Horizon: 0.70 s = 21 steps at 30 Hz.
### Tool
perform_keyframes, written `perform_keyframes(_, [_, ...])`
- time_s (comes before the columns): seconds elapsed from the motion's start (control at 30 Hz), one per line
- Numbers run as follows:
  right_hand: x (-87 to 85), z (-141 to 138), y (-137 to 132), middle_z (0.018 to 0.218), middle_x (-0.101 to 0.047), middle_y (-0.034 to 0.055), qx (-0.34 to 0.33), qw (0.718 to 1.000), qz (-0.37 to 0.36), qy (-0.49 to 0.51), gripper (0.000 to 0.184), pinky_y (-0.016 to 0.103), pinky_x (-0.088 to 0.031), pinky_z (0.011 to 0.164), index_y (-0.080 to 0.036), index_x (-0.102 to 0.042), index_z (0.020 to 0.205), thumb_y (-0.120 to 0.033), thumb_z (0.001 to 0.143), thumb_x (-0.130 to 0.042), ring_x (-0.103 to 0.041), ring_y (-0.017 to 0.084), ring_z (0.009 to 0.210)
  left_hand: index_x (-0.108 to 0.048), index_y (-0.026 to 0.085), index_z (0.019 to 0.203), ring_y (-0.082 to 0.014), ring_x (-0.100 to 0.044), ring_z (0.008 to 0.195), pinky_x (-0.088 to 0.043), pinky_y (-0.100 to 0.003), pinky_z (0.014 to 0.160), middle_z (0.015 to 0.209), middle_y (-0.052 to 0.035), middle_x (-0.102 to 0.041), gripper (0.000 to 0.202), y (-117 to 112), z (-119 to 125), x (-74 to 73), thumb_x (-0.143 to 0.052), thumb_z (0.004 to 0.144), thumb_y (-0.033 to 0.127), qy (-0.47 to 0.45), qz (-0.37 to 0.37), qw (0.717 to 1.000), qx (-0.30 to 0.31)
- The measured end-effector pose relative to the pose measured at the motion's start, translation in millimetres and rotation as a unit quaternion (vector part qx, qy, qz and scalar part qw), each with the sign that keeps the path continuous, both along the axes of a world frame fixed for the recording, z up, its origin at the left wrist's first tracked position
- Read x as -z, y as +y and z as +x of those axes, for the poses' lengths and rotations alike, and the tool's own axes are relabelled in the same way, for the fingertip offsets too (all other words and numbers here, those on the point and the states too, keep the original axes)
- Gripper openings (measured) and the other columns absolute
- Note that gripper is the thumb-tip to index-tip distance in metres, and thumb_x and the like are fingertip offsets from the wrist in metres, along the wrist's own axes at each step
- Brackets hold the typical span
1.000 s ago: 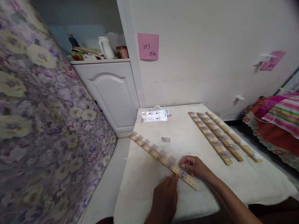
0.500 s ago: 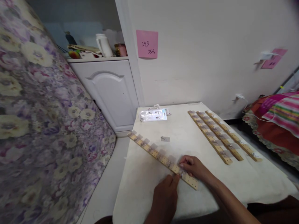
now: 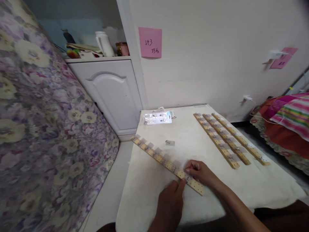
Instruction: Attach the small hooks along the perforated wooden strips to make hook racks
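Observation:
A pale wooden strip [image 3: 159, 157] with rows of small holes lies slantwise on the cloth-covered table. Clear plastic tabs with small metal clips sit along it. My left hand [image 3: 170, 201] is closed at the strip's near edge, thumb and forefinger tips on it beside a metal clip [image 3: 187, 180]. From the far side, my right hand [image 3: 196, 170] pinches at the clear plastic tab of that same clip; the fingers partly hide it. The strip's end with bare holes [image 3: 198, 187] reaches out to the right. One loose clip with a clear tab [image 3: 170, 142] lies beyond the strip.
Three similar wooden strips [image 3: 220, 138] with tabs lie side by side at the right of the table [image 3: 145, 199]. Clear packs of metal clips [image 3: 158, 118] rest at the back. A floral curtain [image 3: 48, 129] hangs at left, and a bed [image 3: 285, 122] stands at right.
The view has shifted slightly. Both hands stay at the same clip on the strip, with hardly any visible movement.

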State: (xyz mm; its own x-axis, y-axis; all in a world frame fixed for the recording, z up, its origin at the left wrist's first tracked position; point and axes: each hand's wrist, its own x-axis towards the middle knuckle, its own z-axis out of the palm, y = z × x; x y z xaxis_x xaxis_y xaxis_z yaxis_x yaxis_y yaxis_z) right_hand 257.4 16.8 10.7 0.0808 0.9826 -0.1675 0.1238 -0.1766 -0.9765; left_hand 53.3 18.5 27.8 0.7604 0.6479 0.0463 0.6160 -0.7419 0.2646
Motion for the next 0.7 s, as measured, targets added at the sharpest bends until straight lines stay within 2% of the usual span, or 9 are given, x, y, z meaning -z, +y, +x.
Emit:
perform_keyframes(0.37, [-2.6, 1.3, -2.1, 0.055, -0.045, -0.0078, -0.020, 1.000, -0.013, 0.005, 0.022, 0.019, -0.024, 0.037, -0.018, -0.055, 0.075, -0.039, 0.075, -0.063, -0.035, 0.004, 0.038, -0.046, 0.024, 0.129, -0.0163, -0.057, 0.073, -0.049, -0.027, 0.065, 0.086, -0.0034, -0.061, 0.047, -0.7, -0.2, 8.7, -0.042, 0.084, 0.008, -0.040, 0.047, 0.998, -0.003])
perform_keyframes(0.57, [1.5, 5.7, -0.4, 0.061, -0.049, -0.0055, -0.034, 0.999, -0.013, -0.004, 0.022, 0.018, -0.030, 0.043, -0.019, -0.055, 0.073, -0.035, 0.069, -0.069, -0.041, 0.006, 0.049, -0.043, 0.023, 0.131, -0.0172, -0.058, 0.075, -0.050, -0.029, 0.065, 0.089, -0.0049, -0.061, 0.050, -1.1, -0.1, 5.7, -0.042, 0.084, 0.007, -0.020, 0.040, 0.999, 0.004])
perform_keyframes(0.7, [3.6, 5.2, 0.1, 0.061, -0.049, -0.0051, -0.027, 1.000, -0.001, 0.001, 0.023, 0.019, -0.031, 0.046, -0.019, -0.055, 0.072, -0.035, 0.067, -0.070, -0.041, 0.007, 0.052, -0.043, 0.024, 0.132, -0.0175, -0.058, 0.075, -0.050, -0.029, 0.066, 0.089, -0.0048, -0.062, 0.049, -1.3, 0.7, 8.8, -0.043, 0.085, 0.008, -0.021, 0.043, 0.999, 0.001])
